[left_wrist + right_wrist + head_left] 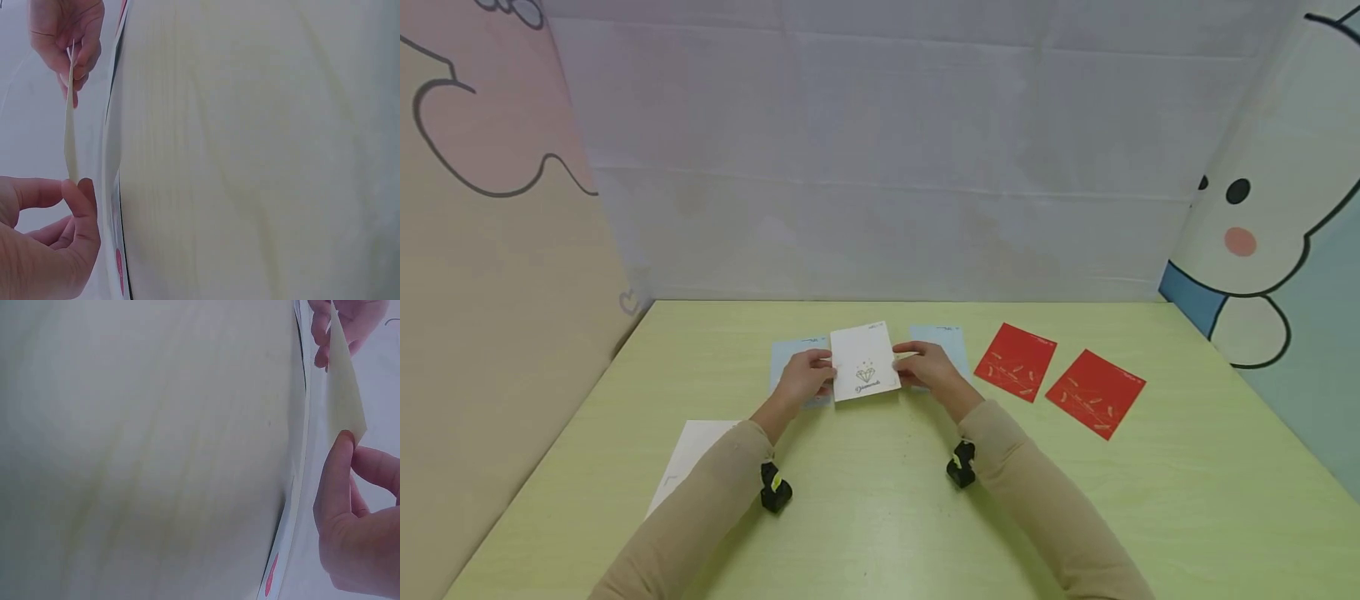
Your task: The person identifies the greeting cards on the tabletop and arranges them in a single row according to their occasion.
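A white card [863, 354] with a gold diamond drawing and the word "Diamonds" is held up over the far middle of the table by both hands. My left hand [803, 379] pinches its left edge between thumb and fingers. On the opposite edge, my right hand [928, 368] pinches it the same way. Both wrist views show the card [70, 137] nearly edge-on, raised above the tabletop. Behind the left hand lies a light blue card [782, 354], partly hidden by it. Another light blue card [951, 340] lies behind the right hand, also partly covered.
Two red cards [1017, 362] with gold patterns lie on the table to the right. A white sheet [696, 442] is partly under the left forearm. The pale yellow-green table [865, 517] meets a white cloth [887, 167] at the back, with cartoon-patterned walls on both sides.
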Demonstrator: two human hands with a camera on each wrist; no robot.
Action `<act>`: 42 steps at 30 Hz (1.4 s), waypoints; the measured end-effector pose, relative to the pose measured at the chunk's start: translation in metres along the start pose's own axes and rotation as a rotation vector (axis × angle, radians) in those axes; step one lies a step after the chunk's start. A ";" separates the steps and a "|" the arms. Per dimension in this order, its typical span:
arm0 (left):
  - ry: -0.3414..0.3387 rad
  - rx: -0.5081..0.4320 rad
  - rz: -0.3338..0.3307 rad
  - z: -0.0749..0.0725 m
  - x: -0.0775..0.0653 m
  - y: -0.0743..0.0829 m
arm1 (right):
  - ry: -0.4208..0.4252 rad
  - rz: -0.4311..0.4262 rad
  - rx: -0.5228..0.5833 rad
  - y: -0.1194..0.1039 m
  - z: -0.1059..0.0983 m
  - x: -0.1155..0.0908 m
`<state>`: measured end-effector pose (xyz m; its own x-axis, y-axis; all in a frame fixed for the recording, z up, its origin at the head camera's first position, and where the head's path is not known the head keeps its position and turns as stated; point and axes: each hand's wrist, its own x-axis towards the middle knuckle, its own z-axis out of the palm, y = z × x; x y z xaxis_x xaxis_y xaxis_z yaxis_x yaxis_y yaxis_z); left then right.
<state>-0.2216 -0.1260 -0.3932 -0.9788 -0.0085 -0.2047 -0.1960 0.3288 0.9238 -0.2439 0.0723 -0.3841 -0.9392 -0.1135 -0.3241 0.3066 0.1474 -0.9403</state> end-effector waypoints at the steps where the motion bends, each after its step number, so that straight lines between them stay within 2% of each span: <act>1: 0.009 0.000 0.001 0.000 0.000 0.000 | -0.001 0.002 -0.006 0.000 0.000 -0.001; 8: 0.049 -0.010 0.013 -0.002 0.002 -0.003 | -0.013 0.001 -0.029 -0.001 0.001 -0.006; 17: 0.056 0.014 0.042 -0.007 -0.005 0.000 | -0.055 -0.025 -0.091 0.001 0.001 -0.011; 21: 0.042 0.029 0.060 -0.012 -0.009 0.000 | -0.084 -0.057 -0.111 0.001 0.000 -0.015; 29: -0.002 -0.025 0.078 -0.025 -0.020 -0.005 | -0.161 -0.125 -0.135 0.002 0.000 -0.027; 37: -0.019 -0.016 0.089 -0.037 -0.034 -0.004 | -0.224 -0.148 -0.136 -0.005 0.003 -0.043; 42: -0.022 0.003 0.106 -0.043 -0.041 -0.005 | -0.218 -0.154 -0.132 -0.012 0.008 -0.055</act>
<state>-0.1828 -0.1675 -0.3751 -0.9926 0.0469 -0.1124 -0.0909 0.3292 0.9399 -0.1949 0.0689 -0.3554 -0.9135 -0.3505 -0.2067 0.1270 0.2369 -0.9632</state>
